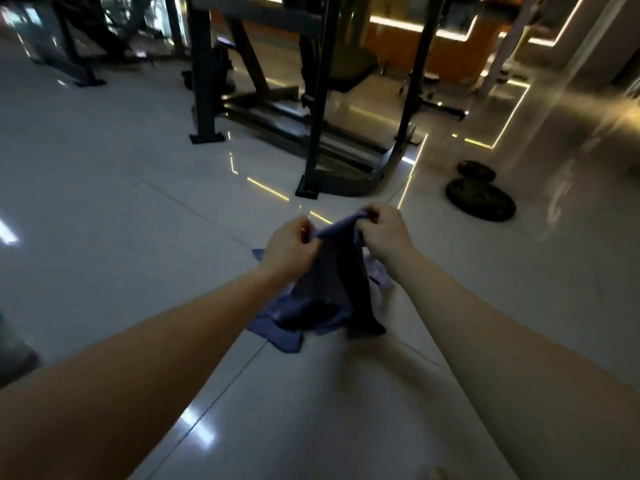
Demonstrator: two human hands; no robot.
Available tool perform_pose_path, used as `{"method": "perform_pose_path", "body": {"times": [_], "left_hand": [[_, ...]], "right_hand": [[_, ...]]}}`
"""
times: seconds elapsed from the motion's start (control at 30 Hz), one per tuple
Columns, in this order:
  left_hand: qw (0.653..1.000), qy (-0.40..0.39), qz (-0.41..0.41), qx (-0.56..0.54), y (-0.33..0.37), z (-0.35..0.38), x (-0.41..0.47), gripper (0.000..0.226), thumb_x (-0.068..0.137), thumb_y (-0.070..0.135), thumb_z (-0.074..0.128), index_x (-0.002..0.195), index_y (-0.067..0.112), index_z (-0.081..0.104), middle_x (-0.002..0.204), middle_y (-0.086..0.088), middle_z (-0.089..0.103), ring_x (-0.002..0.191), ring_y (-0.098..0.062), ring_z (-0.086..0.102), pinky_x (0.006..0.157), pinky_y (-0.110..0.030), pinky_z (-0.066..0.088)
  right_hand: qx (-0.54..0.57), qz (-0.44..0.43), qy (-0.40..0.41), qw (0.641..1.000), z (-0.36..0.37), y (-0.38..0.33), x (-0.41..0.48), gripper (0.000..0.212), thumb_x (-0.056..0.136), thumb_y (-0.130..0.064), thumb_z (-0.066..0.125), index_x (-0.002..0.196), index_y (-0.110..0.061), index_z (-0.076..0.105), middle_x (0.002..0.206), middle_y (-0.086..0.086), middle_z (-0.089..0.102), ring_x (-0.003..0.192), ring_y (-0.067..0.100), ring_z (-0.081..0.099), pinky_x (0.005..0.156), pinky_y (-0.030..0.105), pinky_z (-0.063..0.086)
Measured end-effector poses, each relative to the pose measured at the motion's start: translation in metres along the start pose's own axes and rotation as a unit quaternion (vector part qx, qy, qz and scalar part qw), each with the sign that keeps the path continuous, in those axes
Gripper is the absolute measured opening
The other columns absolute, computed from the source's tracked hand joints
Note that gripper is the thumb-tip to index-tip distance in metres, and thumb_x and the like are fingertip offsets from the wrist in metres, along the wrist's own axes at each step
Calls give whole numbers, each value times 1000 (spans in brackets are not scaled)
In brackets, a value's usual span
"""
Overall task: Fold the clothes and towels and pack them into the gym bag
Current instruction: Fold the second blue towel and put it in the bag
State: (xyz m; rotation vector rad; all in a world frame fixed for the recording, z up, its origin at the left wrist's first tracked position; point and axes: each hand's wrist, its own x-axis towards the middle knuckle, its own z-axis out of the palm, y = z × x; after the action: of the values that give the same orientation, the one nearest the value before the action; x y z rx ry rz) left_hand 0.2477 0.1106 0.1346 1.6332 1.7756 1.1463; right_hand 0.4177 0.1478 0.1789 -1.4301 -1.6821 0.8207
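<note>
Glossy pale floor tiles point(104, 202) run through a dim gym, and far out to the left of the left hand there's a grey blur at the frame's edge, too smeared to name. Beyond both hands, well apart from them, a dark steel machine frame point(318, 98) stands on the tiles. Now to the action: the left hand point(289, 249) has its fingers curled in, pinching the top edge of a blue cloth point(332, 282). That cloth hangs between the two hands, and its lower part lies crumpled on the tiles below the wrists. Shirt or towel? Can't tell from here. The right hand point(384, 233) pinches the same top edge, just beside the left, fingers tucked tight around the fabric. Farther out to the right of that hand, well apart, two dark weight plates point(480, 199) lie flat, one overlapping the other. Where does the job stand? Early, by my reading: this piece is lifted by one edge and shows no clean fold, no folded stack is in view, and the gym bag isn't in shot at all. Squaring up, folding and packing all look to be ahead.
</note>
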Motion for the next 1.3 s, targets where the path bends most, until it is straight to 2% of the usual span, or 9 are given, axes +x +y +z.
{"method": "perform_pose_path", "body": {"times": [0.13, 0.23, 0.43, 0.6, 0.7, 0.9, 1.07, 1.2, 1.3], "left_hand": [[996, -27, 32, -80, 101, -58, 33, 31, 79, 14, 78, 104, 12, 60, 95, -10, 66, 89, -27, 65, 82, -44, 55], [989, -70, 53, -120, 164, -98, 35, 50, 80, 19, 81, 123, 11, 59, 115, -10, 65, 105, -23, 63, 94, -38, 53], [996, -14, 59, -65, 236, -163, 22, 10, 94, 21, 67, 102, 21, 72, 99, -4, 66, 95, -17, 62, 73, -27, 50], [993, 35, 94, -58, 260, -203, 10, 13, 94, 22, 67, 104, 19, 75, 95, 0, 68, 92, -14, 63, 75, -27, 50], [991, 68, 85, -80, 270, -225, 5, 12, 92, 24, 69, 99, 17, 76, 91, -1, 68, 88, -15, 64, 76, -27, 51], [979, 166, 62, -104, 258, -267, -12, 9, 96, 19, 62, 91, 15, 68, 84, -2, 63, 80, -15, 60, 73, -29, 47], [963, 234, 6, -135, 202, -286, -31, 10, 100, 19, 56, 96, 18, 66, 85, -3, 60, 77, -17, 58, 64, -27, 47], [947, 293, -55, -117, 146, -301, -48, 20, 100, 15, 50, 90, 25, 65, 80, -2, 57, 72, -16, 53, 59, -27, 42], [924, 340, -113, -133, 100, -306, -64, 17, 98, 16, 51, 97, 17, 68, 84, -7, 59, 77, -22, 54, 61, -29, 41]], "right_hand": [[85, -50, 5, 995, -51, -100, 23, 20, 94, 3, 50, 93, -13, 61, 90, 15, 63, 87, 30, 63, 74, 42, 56], [86, -90, -35, 992, -77, -156, 23, 15, 98, 2, 48, 103, -10, 57, 107, 20, 61, 100, 34, 61, 81, 48, 57], [129, -152, -31, 979, -108, -210, -1, 19, 97, -3, 55, 109, -17, 61, 111, 8, 62, 100, 21, 64, 72, 28, 54], [146, -170, -94, 970, -94, -229, -16, 29, 89, -5, 68, 114, -18, 60, 109, 7, 66, 99, 20, 68, 79, 35, 59], [62, -193, -90, 975, -74, -232, -24, 7, 89, -10, 67, 94, -15, 66, 93, 8, 70, 88, 22, 69, 80, 42, 58], [-123, -195, -31, 973, -40, -221, -41, 14, 90, -17, 63, 81, -27, 57, 82, -3, 61, 85, 22, 63, 74, 40, 53], [-284, -139, -78, 945, -9, -177, -60, 14, 88, -26, 60, 76, -18, 58, 77, 3, 61, 75, 27, 60, 56, 32, 38], [-281, -92, -95, 951, 15, -134, -68, 25, 91, -29, 52, 69, -16, 51, 76, 7, 60, 76, 32, 60, 59, 33, 38], [-170, -54, -86, 980, 29, -123, -71, 30, 98, -21, 43, 67, -18, 42, 77, 9, 51, 80, 30, 52, 68, 35, 36]]}}
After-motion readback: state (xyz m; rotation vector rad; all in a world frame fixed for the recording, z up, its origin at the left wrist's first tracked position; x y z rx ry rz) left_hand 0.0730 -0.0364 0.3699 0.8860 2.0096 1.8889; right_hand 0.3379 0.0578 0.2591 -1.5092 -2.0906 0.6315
